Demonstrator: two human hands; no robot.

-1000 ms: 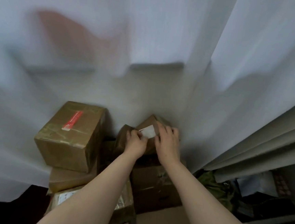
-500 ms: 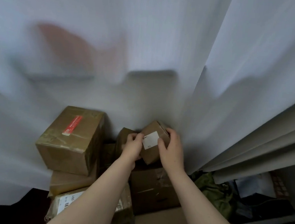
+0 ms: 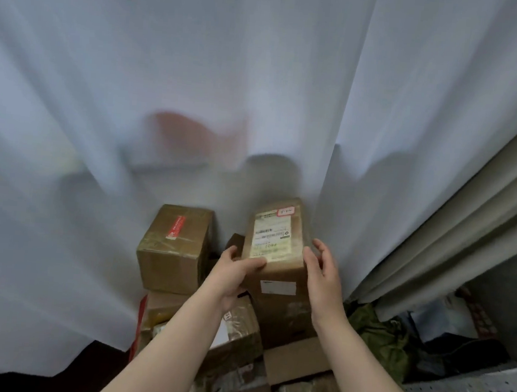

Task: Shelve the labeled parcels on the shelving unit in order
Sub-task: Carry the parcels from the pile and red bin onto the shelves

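White curtain (image 3: pixel 200 65) hangs behind parcel (image 3: pixel 273 241); left hand (image 3: pixel 232 271) pinches its near edge, right hand (image 3: pixel 324 273) holds fingers spread alongside.

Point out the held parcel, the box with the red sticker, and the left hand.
held parcel (image 3: pixel 272 243): head view, on its white shipping label.
box with the red sticker (image 3: pixel 186 240): head view, on its top face.
left hand (image 3: pixel 231 274): head view, on its back.

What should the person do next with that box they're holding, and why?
Probably close the right hand onto the labeled parcel: only the left hand grips it, thumb on top, while the right lies open beside its right edge.
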